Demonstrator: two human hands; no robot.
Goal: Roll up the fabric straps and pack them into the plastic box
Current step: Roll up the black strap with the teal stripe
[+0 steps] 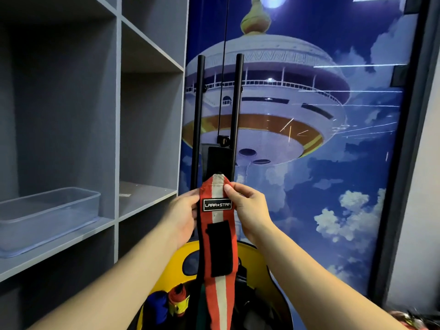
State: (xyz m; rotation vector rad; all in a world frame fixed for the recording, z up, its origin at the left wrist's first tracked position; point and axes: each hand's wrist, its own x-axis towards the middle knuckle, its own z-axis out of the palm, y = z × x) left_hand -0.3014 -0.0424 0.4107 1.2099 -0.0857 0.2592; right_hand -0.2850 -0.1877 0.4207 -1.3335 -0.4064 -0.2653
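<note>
A red fabric strap (217, 236) with a white middle stripe, a black label and a black velcro patch hangs down in front of me. My left hand (182, 216) holds its left edge near the top. At the folded top end, my right hand (247, 209) pinches the right edge between thumb and fingers. The clear plastic box (47, 216) stands without a lid on a grey shelf at the left, nothing visible in it. Below, a blue roll (156, 306) and a red-and-yellow roll (178, 300) of strap lie in a yellow container (256, 253).
Grey cubby shelves (116, 115) fill the left side. Straight ahead is a glass door with a blue sky picture and two black vertical handles (237, 115). A dark door frame (404, 163) runs down the right.
</note>
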